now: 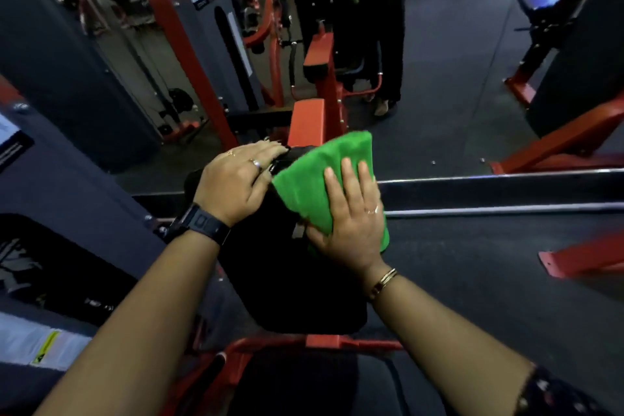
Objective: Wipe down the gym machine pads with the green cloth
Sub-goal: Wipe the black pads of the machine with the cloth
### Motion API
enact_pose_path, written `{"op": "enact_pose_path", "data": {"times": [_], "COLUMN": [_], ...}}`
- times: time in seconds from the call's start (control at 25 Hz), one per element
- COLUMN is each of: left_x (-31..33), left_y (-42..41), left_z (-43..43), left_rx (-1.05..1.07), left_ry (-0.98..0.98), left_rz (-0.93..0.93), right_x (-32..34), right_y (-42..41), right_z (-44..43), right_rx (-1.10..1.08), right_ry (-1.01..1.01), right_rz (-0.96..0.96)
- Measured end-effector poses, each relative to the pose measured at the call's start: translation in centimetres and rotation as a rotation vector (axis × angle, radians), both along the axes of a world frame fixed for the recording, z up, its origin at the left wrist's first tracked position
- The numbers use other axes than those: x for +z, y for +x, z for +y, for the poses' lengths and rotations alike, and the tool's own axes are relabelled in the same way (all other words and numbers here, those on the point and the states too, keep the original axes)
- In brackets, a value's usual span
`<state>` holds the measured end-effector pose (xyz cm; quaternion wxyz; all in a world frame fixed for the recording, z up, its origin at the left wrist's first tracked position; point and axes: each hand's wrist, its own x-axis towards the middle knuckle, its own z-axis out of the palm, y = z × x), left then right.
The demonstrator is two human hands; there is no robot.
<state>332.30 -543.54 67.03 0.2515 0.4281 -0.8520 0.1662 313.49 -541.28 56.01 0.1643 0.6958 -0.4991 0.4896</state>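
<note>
Open floor [489, 280] lies right of the pad [290, 287]. Right hand [351, 230], fingers straight, presses the cloth [314, 179] over its right edge; left hand [236, 182] lies flat on top.

mirror [456, 78] ahead | red frame leg [580, 257] on floor [472, 280], R | yellow warning sticker [45, 346], low L

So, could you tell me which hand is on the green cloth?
The right hand, wearing the gold bracelet, lies flat on the green cloth; the left hand, with the black watch, rests on the bare black pad.
</note>
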Motion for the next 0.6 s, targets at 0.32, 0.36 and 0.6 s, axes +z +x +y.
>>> {"op": "enact_pose_path", "data": {"times": [0.32,0.36,0.6], "left_x": [0.6,0.9,1.7], "left_y": [-4.9,-5.5,-7.8], "left_z": [-0.4,-0.5,-1.4], "left_rx": [-0.054,-0.080,-0.148], "left_ry": [0.107,0.137,0.211], "left_rz": [-0.149,-0.156,-0.296], "right_x": [-1.9,-0.1,-5.9], "right_y": [0.6,0.5,-1.4], "right_z": [2.3,1.6,3.1], "right_rx": [0.045,0.056,0.229], "right_ry": [0.181,0.201,0.443], "right_rz": [-0.265,-0.322,-0.609]}}
